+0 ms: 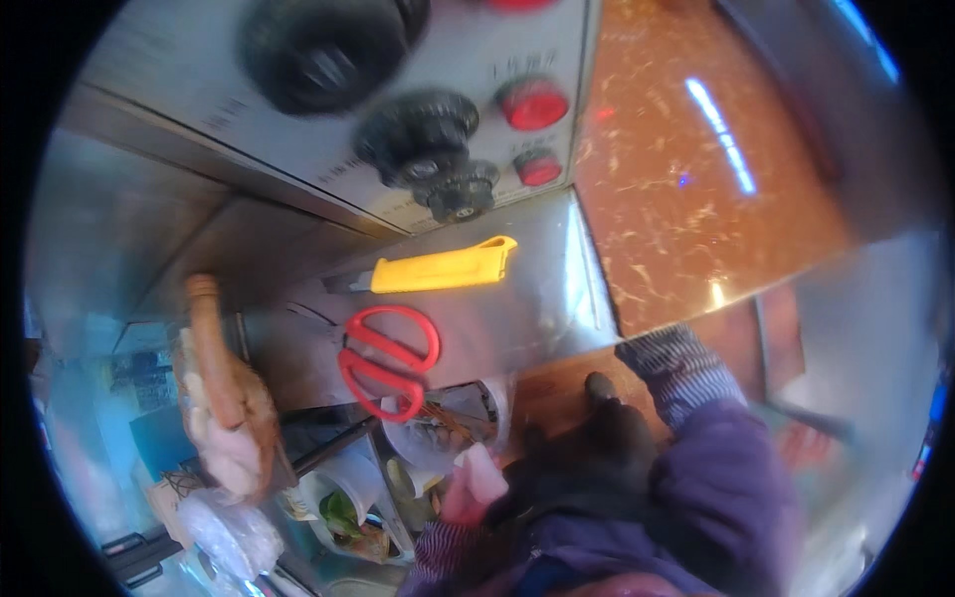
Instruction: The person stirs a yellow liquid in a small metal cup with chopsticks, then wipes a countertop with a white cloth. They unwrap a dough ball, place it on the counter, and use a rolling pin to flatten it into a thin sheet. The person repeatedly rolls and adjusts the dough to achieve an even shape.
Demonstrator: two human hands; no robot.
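My left hand [461, 498] is low in the picture, beyond a striped cuff. A pale, soft-looking thing [483, 472] shows at its fingers, but blur hides whether it is gripped. My right hand is out of view; its striped cuff [686, 369] meets the edge of a brown marbled tabletop [671, 246]. On the metal counter [515, 321] lie a yellow-handled knife [440, 270] and, just below it in the picture, scissors with red handles [388, 362]. The scissors' handles are at the counter's near edge. Neither hand touches these tools.
A control panel [283, 160] with black knobs [418, 138] and red indicator lamps [533, 104] stands behind the counter. Below it are a tub with thin sticks [448, 425] and a bin holding green leaves [339, 511]. A wooden rod [213, 351] lies over pale items at left.
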